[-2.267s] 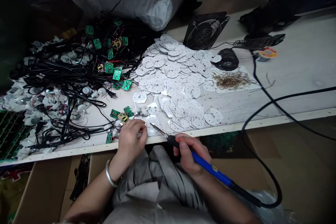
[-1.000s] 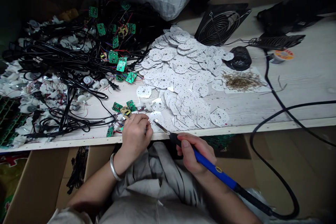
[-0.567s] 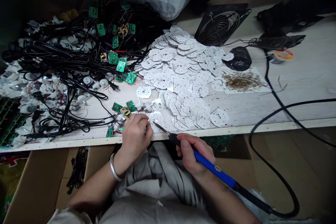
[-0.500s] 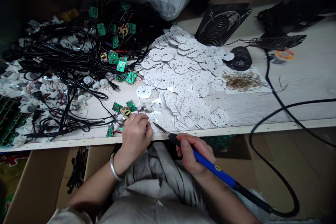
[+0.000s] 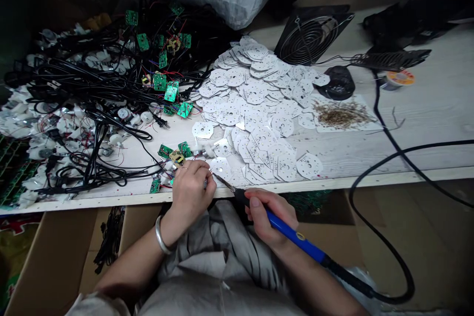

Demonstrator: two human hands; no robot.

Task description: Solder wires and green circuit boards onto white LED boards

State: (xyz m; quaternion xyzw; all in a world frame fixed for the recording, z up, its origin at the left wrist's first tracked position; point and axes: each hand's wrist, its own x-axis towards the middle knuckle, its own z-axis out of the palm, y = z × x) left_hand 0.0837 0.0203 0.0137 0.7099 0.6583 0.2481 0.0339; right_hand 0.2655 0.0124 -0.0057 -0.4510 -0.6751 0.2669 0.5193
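**Soldering iron [image 5: 296,239] pointed at the left hand [image 5: 192,185]**

A pale workbench [image 5: 437,103] spans the scene. Tangled black cords [image 5: 85,79] cover much of its left side, and a heap of white plates [image 5: 255,118] spreads over the middle toward the near edge. The soldering iron slants in from the near right, toward the left hand. A black fan [image 5: 309,39] stands tilted on the far side, beyond the plates. The right hand [image 5: 272,217] grips the iron like a pen. The left hand has thumb and fingers drawn close together; what they hold is too hidden to tell. A tan board [image 5: 177,157] sits just beyond it. The metal tip [image 5: 224,181] ends at the left fingertips, contact unclear.
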